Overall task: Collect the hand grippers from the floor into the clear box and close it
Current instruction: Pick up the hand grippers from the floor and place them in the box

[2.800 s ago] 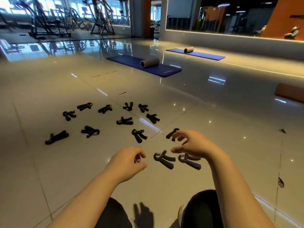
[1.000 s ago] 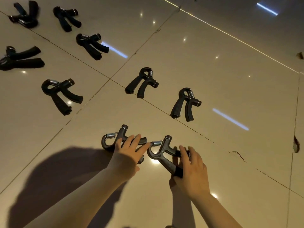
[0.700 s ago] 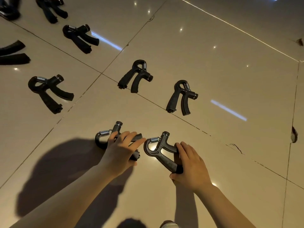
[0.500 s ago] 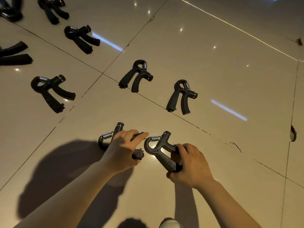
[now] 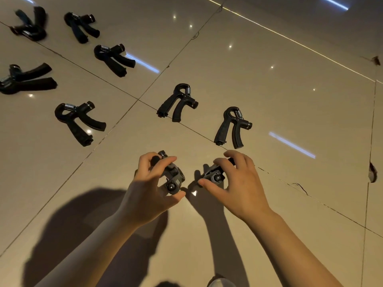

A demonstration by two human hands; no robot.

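My left hand (image 5: pixel 148 189) grips a dark hand gripper (image 5: pixel 173 176) lifted off the glossy tile floor, fingers and thumb curled round it. My right hand (image 5: pixel 238 183) holds a second hand gripper (image 5: pixel 213 175) the same way, close beside the first. Several more black hand grippers lie on the floor beyond: one (image 5: pixel 232 126) just past my right hand, one (image 5: pixel 177 103) on a tile joint, one (image 5: pixel 77 122) to the left, others (image 5: pixel 113 59) farther back left. The clear box is out of view.
Beige floor tiles (image 5: pixel 269 90) with dark grout lines run diagonally. Small chips mark the floor at the right edge (image 5: pixel 372 172). My arms cast shadows on the tile below (image 5: pixel 72 224). A shoe tip (image 5: pixel 220 282) shows at the bottom.
Both hands closed round the two nearest hand grippers and raised them off the floor, turning them end-on toward the camera. The view shifted slightly.
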